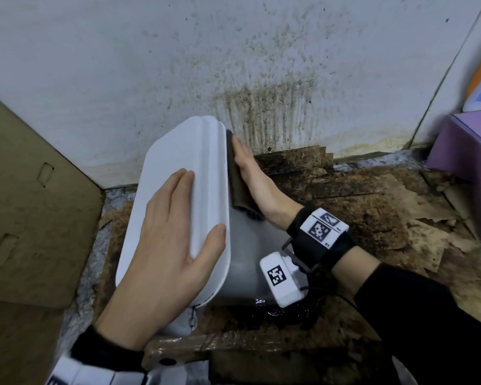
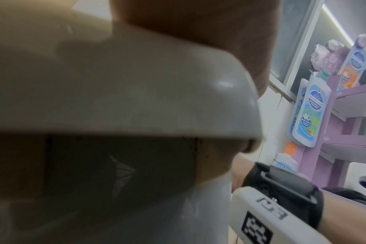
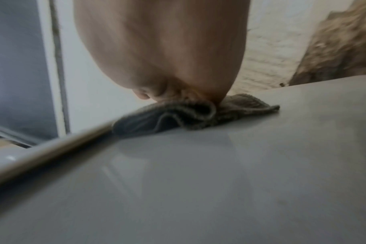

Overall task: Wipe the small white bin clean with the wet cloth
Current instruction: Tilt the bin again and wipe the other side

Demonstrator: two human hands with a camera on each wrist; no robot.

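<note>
The small white bin (image 1: 178,173) stands on the floor against a stained wall, its lid shut. My left hand (image 1: 175,237) lies flat on the lid, fingers straight, thumb hooked over the lid's right edge. My right hand (image 1: 243,159) presses a dark wet cloth (image 1: 238,184) flat against the bin's right side, just under the lid rim. In the right wrist view the crumpled cloth (image 3: 198,113) sits under my palm (image 3: 161,54) on the grey-white bin wall (image 3: 198,181). The left wrist view shows the lid's rounded edge (image 2: 136,92) close up and blurred.
Wet, dirty cardboard scraps (image 1: 358,195) cover the floor to the right of the bin. A brown cardboard panel (image 1: 31,207) leans at the left. A purple shelf unit (image 1: 467,151) stands at the right, holding packaged goods (image 2: 311,112). The wall (image 1: 261,112) behind is mould-stained.
</note>
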